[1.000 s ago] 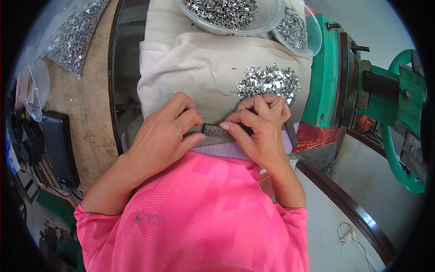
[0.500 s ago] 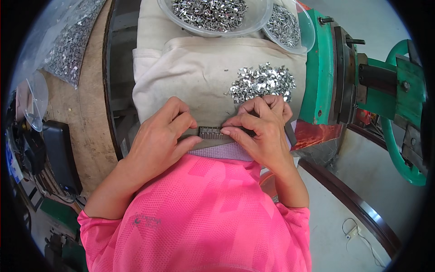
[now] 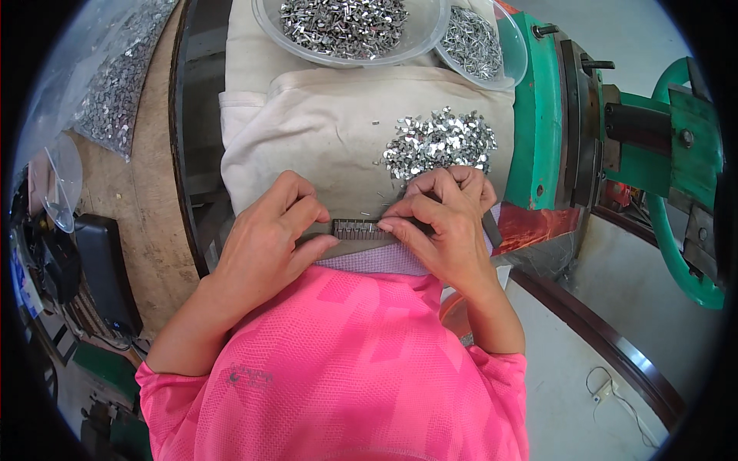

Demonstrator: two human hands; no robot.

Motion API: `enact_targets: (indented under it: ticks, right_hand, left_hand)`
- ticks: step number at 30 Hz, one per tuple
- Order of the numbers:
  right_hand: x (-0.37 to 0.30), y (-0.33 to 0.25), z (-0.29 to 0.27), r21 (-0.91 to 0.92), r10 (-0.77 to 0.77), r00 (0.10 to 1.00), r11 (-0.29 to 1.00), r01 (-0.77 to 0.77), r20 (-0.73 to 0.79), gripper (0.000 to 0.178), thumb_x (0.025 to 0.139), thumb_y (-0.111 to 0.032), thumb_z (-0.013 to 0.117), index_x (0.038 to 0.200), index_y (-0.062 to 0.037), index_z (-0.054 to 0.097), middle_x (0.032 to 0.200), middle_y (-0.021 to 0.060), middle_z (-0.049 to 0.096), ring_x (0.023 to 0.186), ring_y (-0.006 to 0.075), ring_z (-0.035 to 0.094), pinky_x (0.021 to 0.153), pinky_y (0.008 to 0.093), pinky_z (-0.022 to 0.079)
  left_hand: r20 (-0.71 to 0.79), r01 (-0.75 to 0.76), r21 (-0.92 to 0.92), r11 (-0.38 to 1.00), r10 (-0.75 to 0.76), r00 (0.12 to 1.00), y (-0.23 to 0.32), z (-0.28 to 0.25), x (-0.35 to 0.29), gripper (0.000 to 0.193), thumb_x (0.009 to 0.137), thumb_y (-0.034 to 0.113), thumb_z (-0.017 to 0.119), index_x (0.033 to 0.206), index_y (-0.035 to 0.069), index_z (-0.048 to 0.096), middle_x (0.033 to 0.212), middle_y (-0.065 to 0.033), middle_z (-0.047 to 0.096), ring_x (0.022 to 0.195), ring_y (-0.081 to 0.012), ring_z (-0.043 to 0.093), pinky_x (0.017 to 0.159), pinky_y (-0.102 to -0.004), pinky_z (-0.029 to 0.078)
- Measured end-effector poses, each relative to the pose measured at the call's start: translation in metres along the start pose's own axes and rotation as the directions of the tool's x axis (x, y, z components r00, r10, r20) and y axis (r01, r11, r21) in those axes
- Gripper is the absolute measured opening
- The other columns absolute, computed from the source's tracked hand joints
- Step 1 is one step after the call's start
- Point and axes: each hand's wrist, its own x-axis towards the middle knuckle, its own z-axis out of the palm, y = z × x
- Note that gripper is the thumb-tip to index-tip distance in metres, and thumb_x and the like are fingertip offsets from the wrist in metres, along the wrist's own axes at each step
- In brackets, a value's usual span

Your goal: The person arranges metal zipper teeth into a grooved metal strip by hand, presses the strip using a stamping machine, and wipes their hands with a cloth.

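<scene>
A sliver (image 3: 366, 214) appeared between pile (image 3: 442, 144) and block (image 3: 354, 230), right hand (image 3: 448, 220) pinching block, left hand (image 3: 265, 234) half-open, empty.

From my end I see a dull metal strip (image 3: 355, 230) on matt, creased cloth (image 3: 300, 131), shiny metal chips (image 3: 442, 142) at right, a smooth, clear plastic bowl (image 3: 422, 38) far off and scuffed wood (image 3: 146, 207) left.

The shirt (image 3: 330, 376) is bright pink, with a fine, dotted mesh texture over its front. Angular patches (image 3: 340, 289) of slightly deeper pink are scattered across it. A small dark print (image 3: 251, 379) marks the left side of the chest. The sleeves (image 3: 175, 403) are the same pink, short and loose. Both forearms (image 3: 194, 319), the left hand (image 3: 265, 230) and the right hand (image 3: 450, 227) are bare.
</scene>
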Motion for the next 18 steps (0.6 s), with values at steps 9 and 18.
enact_targets:
  ticks: [9, 18]
  right_hand:
    - [0.001, 0.005, -0.009, 0.114, 0.02, 0.998, 0.993, -0.027, 0.06, 0.011, 0.077, -0.022, 0.079, 0.084, -0.0135, 0.076, 0.101, -0.0024, 0.062, 0.108, 0.0261, 0.046, 0.096, 0.0435, 0.025]
    - [0.001, 0.001, -0.007, 0.068, -0.005, 0.997, 0.998, -0.001, 0.079, 0.01, 0.078, -0.02, 0.078, 0.084, -0.0129, 0.075, 0.105, -0.0018, 0.062, 0.11, 0.0274, 0.046, 0.097, 0.0446, 0.025]
  left_hand:
    - [-0.008, -0.008, -0.01, 1.0, 0.008, 1.0, 0.0, 0.0, 0.0, 0.031, 0.071, 0.009, 0.084, 0.092, 0.002, 0.062, 0.101, -0.0104, 0.054, 0.084, -0.0275, 0.062, 0.07, -0.0351, 0.051]
    - [-0.002, -0.002, -0.001, 1.0, 0.002, 1.0, 0.0, 0.0, 0.0, 0.031, 0.071, 0.009, 0.084, 0.092, 0.002, 0.063, 0.101, -0.0097, 0.054, 0.083, -0.0265, 0.061, 0.068, -0.0342, 0.05]
